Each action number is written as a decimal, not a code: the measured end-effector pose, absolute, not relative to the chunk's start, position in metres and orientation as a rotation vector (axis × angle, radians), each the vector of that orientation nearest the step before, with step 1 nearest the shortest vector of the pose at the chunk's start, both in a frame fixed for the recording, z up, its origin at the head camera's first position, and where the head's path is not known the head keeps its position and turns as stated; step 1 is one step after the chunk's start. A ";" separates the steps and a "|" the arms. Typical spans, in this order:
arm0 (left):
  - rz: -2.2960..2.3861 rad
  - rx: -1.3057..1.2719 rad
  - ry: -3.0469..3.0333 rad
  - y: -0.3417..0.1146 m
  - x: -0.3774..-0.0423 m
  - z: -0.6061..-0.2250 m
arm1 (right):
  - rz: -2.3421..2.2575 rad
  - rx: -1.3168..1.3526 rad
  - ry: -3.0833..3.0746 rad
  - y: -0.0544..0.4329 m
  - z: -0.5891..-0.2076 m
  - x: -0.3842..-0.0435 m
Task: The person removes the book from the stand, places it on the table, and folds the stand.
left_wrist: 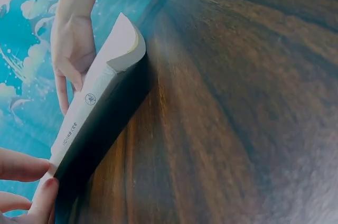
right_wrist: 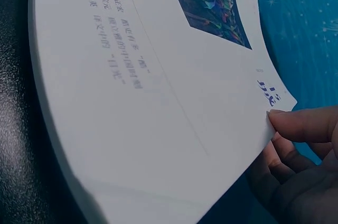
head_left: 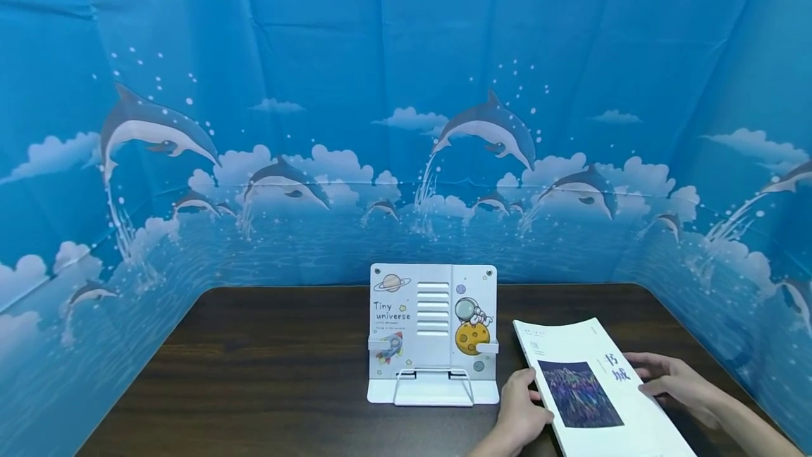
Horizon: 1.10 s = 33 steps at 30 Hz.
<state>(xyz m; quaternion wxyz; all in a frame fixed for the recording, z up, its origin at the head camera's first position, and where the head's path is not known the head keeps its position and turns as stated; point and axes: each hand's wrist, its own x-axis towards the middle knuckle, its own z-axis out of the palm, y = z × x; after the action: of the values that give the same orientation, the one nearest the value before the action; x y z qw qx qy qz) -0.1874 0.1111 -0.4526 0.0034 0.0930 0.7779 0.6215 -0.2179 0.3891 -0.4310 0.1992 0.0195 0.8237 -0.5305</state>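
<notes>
Pinching opposite long edges between thumb and fingers, the left hand [head_left: 521,407] and right hand [head_left: 679,383] hold a white magazine [head_left: 637,404], each grip closed to its thickness (spine on the left-hand side). It is positioned cover up at the right part of the dark table [head_left: 266,365], near a white book stand [head_left: 433,358]. Behind hangs a blue dolphin-print backdrop [head_left: 355,90].
</notes>
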 end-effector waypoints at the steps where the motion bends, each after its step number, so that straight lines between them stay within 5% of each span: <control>1: 1.936 0.299 2.445 0.111 -0.188 -0.453 | -1.491 0.049 2.295 0.389 -0.431 -0.218; 33: 1.775 0.381 2.615 0.112 -0.193 -0.454 | -1.370 0.338 2.429 0.384 -0.438 -0.220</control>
<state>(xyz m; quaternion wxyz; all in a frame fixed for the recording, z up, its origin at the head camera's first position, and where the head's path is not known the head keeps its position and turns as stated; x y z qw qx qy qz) -0.1927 0.1125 -0.4544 -0.0210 0.1197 0.8213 0.5574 -0.2199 0.3837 -0.4384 0.1653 0.1188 0.8528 -0.4809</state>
